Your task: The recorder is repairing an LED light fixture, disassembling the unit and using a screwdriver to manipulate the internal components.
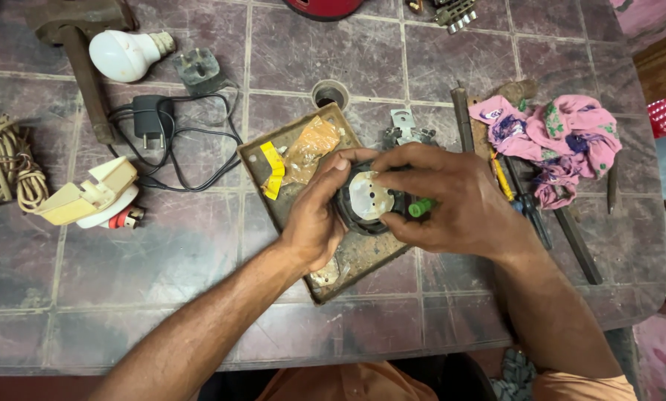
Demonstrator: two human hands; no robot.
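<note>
I am gripping a round black part point(369, 202) with a pale middle, at the centre of the table point(162, 260), over a worn tray point(363, 256). My left hand point(320, 215) is curling closed around its 9 o'clock edge. My right hand point(452, 200) is pinching a green-handled tool point(420, 208) at its 3 o'clock side. A pink cloth point(559, 141) is lying at 2 o'clock, a bulb point(125, 53) at 10 o'clock.

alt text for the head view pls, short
Both hands, left hand and right hand, grip a round black socket part over a rusty metal tray, a green-handled tool in the right. Around lie a bulb, black charger and pink cloth.
</note>
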